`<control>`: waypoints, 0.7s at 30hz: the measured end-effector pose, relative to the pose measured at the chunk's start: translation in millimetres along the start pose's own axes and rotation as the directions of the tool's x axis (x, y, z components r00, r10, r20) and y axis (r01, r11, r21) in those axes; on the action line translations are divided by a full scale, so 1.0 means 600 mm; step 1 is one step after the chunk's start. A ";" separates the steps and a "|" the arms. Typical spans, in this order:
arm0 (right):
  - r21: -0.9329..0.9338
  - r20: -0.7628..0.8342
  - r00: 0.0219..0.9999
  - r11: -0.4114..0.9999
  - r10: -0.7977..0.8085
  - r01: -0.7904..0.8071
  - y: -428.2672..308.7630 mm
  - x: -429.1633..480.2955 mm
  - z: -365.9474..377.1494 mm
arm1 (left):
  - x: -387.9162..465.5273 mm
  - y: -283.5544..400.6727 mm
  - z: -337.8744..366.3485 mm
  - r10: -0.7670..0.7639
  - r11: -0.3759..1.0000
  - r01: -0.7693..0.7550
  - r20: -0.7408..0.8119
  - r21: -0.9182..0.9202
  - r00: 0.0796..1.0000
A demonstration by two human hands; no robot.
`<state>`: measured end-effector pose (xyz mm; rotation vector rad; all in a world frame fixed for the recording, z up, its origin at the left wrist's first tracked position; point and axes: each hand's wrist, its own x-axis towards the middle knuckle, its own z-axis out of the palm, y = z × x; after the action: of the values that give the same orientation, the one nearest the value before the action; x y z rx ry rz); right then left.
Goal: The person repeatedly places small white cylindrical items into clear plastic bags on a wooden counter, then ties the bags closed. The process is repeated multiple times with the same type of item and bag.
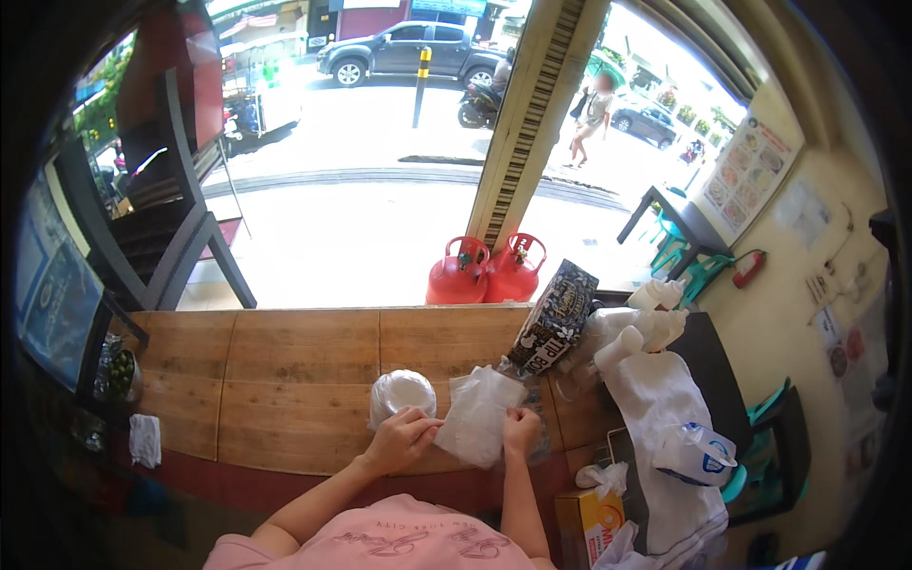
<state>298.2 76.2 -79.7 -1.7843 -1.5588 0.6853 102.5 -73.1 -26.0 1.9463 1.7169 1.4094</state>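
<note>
A flat white plastic bag packet [479, 413] lies over the wooden counter [299, 399] before me, partly see-through. My left hand [405, 436] pinches its left edge between thumb and fingers. On the opposite side, my right hand [521, 430] grips the right edge with bent fingers. Just beyond my left hand stands a round white container [402, 395], which looks wrapped in clear plastic. My left fingers hide part of its near side. What the packet holds, if anything, cannot be made out.
A dark patterned tip box [556, 320] stands behind the packet. White squeeze bottles [620, 348], a white cloth [662, 399] and a tissue pack [695, 456] are on the right. A yellow box [590, 524] sits near my right elbow. Red gas cylinders [458, 274] stand past the counter.
</note>
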 end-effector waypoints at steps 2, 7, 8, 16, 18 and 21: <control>-0.048 -0.027 0.996 0.995 -0.089 0.087 -0.031 -0.006 -0.019 | 0.029 0.011 0.017 -0.054 0.993 0.053 -0.007 -0.108 0.999; 0.374 0.307 0.951 0.923 -0.033 -0.089 -0.090 -0.035 -0.058 | 0.082 0.042 0.063 -0.288 0.887 0.287 0.052 -0.362 0.956; 0.526 0.391 0.917 0.836 -0.074 -0.156 -0.094 -0.040 -0.058 | 0.088 0.047 0.072 -0.339 0.836 0.335 0.072 -0.435 0.938; 0.632 0.771 0.625 0.273 -0.121 -0.726 -0.085 -0.040 -0.061 | 0.086 0.026 0.087 -0.403 0.699 0.439 0.196 -0.565 0.894; 0.639 0.750 0.658 0.320 -0.062 -0.699 -0.088 -0.046 -0.062 | 0.082 0.022 0.086 -0.431 0.728 0.492 0.240 -0.478 0.870; 0.743 0.666 0.727 0.238 -0.169 -0.625 -0.093 -0.053 -0.057 | 0.078 0.014 0.084 -0.563 0.320 0.624 0.386 -0.713 0.731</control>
<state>283.4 43.7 -16.1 -0.7509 -0.6815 2.0789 139.3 -14.2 -23.2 0.6911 1.1526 1.3920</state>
